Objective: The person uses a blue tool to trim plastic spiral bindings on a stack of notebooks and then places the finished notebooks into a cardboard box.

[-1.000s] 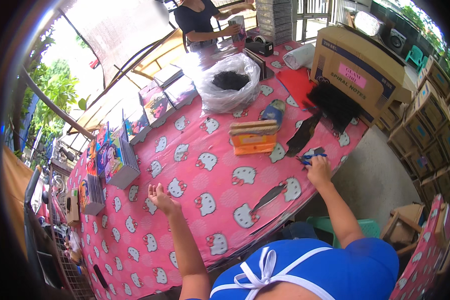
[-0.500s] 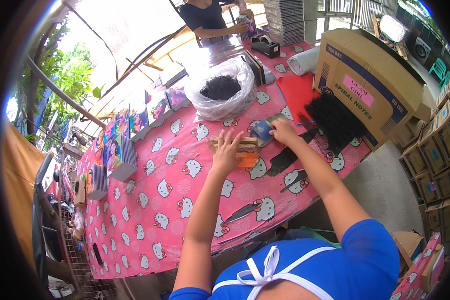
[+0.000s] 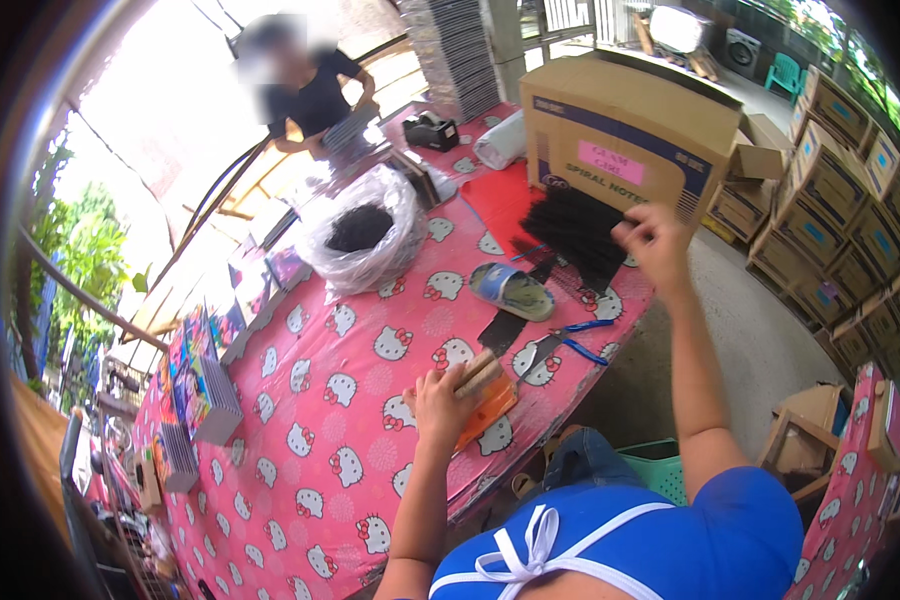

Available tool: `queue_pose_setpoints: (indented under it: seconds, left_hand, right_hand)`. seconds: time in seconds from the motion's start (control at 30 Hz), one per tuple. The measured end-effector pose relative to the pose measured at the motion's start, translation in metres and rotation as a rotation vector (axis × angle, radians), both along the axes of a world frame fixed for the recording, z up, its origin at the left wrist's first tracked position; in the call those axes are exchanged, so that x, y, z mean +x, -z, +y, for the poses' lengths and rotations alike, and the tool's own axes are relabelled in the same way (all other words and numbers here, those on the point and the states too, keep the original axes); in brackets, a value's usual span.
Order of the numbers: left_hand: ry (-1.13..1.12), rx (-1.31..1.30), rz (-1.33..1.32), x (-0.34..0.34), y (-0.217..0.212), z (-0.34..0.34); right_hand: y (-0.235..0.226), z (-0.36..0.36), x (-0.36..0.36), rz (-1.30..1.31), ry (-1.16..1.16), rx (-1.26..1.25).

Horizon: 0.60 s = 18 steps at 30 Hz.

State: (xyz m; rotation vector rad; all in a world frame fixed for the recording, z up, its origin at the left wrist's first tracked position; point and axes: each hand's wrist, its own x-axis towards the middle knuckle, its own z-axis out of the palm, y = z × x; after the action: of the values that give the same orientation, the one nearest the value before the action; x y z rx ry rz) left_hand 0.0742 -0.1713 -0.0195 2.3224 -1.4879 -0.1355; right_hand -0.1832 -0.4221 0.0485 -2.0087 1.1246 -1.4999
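My left hand is closed round a wooden block, on the pink tablecloth. An orange flat piece shows beneath and beside the block. Raised over the table's right edge, in front of the large carton, my right hand has its fingers curled together; they are slightly blurred, and what they pinch, if anything, cannot be made out. Below it spreads a heap of black spiral coils. A blue and pale green slipper lies between the hands. Blue-handled pliers rest near the table edge.
The large carton stands at the back right. A clear plastic bag holds more black coils. Notebook stacks line the left side. A tape dispenser sits at the back, near another person. Stacked cartons are at right.
My right hand has let go of the slipper and risen to the right, over the coils. My left hand stays on the block, now tilted. The view has turned rightward, and the pliers show.
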Motion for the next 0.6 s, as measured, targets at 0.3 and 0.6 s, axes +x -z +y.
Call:
queue_pose_setpoints:
  seconds: [0.3,0.6]
  left_hand:
    - [0.163,-0.325,0.229,0.011,-0.088,-0.064]
    - [0.427,-0.722,0.022,-0.091,-0.202,-0.237]
  right_hand:
    - [-0.048,-0.245,-0.194,0.213,0.716,-0.01]
    - [-0.085,-0.124,-0.15,0.957,-0.499,-0.653]
